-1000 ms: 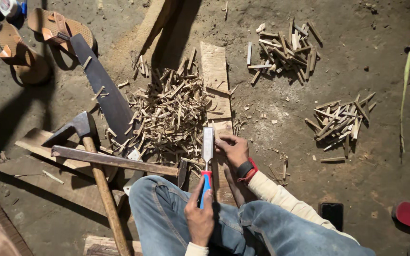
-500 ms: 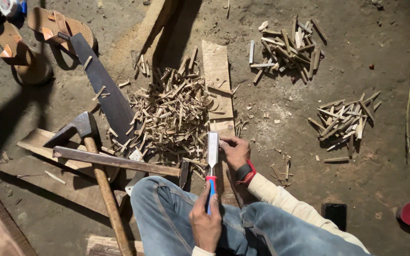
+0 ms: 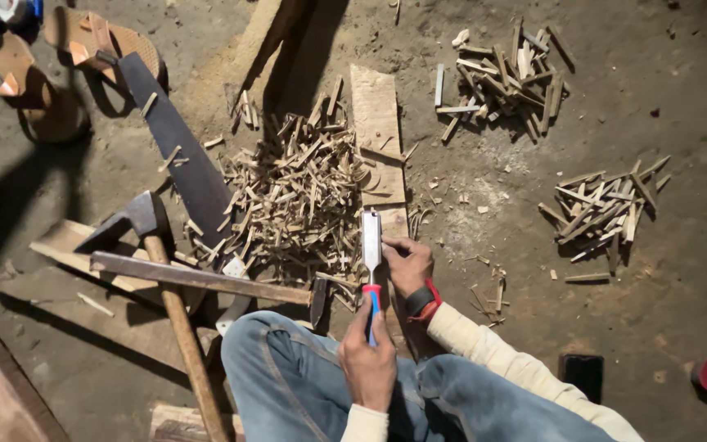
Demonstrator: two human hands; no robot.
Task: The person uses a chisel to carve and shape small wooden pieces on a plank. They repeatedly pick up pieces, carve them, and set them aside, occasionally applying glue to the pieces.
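— Starting at the left edge of the dirt floor [image 3: 681,270], what is lying there?

— Two sandals [image 3: 59,57] are sitting in the top left corner, with a dark saw blade [image 3: 182,155] slanting down from them. Below it, an adze [image 3: 145,225] and a long-handled hammer [image 3: 206,281] are crossing over a pale board [image 3: 67,245].

— And toward the middle?

— A broad heap of wood shavings [image 3: 288,196] is spreading beside a narrow plank [image 3: 378,131] that is running away from the person.

— What are the hands doing?

— The left hand [image 3: 367,364] is closing firmly around the red-and-blue handle of a chisel [image 3: 371,245], above the jeans-clad knees. The chisel is standing nearly upright, its flat blade pointing away and meeting the near end of the plank. The right hand [image 3: 407,266], wearing a red-banded watch, is resting just beside the blade, fingers curling onto something small on the plank; what it is gripping cannot be told.

— Farther right?

— Two piles of cut sticks [image 3: 501,78] [image 3: 603,209] are lying well apart from the plank, one near the top edge, one lower.
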